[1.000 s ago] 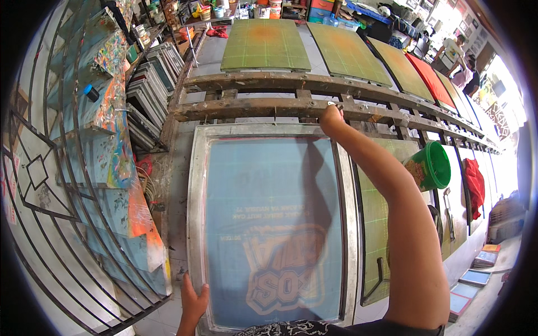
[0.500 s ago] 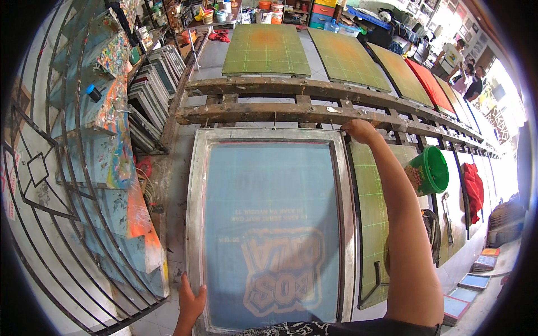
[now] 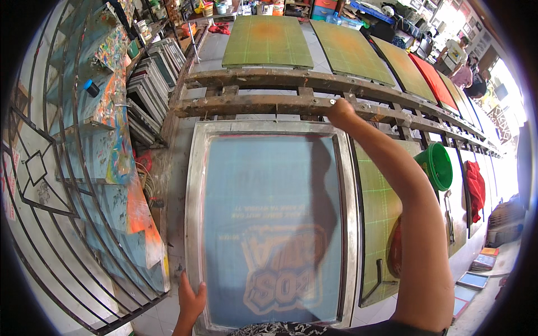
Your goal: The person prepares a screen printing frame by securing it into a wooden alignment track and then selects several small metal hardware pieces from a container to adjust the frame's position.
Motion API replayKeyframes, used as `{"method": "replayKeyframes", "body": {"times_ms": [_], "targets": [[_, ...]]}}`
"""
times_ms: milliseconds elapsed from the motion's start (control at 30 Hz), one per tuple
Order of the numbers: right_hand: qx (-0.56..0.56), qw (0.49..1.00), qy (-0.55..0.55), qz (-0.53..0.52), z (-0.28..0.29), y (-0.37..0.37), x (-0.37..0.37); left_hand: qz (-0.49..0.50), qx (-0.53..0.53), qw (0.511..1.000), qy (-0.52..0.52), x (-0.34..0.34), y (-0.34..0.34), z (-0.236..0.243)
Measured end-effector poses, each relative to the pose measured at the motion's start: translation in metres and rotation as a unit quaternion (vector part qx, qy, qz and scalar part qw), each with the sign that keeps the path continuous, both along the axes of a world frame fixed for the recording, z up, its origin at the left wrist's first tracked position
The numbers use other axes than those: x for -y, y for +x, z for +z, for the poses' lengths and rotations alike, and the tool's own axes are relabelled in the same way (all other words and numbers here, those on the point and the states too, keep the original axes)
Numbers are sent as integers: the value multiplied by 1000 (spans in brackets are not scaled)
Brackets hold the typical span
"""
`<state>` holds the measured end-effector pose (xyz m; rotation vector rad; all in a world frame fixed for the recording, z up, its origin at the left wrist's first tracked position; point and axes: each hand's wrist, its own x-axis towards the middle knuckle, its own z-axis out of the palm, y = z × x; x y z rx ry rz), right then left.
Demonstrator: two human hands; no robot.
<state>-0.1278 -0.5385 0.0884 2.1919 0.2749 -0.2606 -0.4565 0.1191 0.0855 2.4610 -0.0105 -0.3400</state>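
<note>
Head view | metal-framed blue-mesh printing screen [image 3: 273,224], lying flat | left hand [image 3: 190,299] gripping near edge | right hand [image 3: 340,112] grasping far corner

Blue screen mesh [image 3: 269,201] with orange lettering, green bucket [image 3: 436,166], red cloth [image 3: 477,187]

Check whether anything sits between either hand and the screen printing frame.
Nothing visible does. The left hand already rests on the near left corner of the screen printing frame, and the right hand is at its far right corner, against the wooden rail. The frame's mesh carries no loose object.
</note>
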Motion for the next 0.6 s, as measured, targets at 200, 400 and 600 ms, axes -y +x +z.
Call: {"method": "replayKeyframes", "body": {"times_ms": [200,400,600], "targets": [[-69,989,-18,-130,33,26,-82,16,5,1000,8,-5,-4,9],[66,934,341,-87,103,-48,14,-11,33,999,4,0,-3,5],[37,855,493,-156,60,-82,38,3,35,999,7,-4,-5,3]]}}
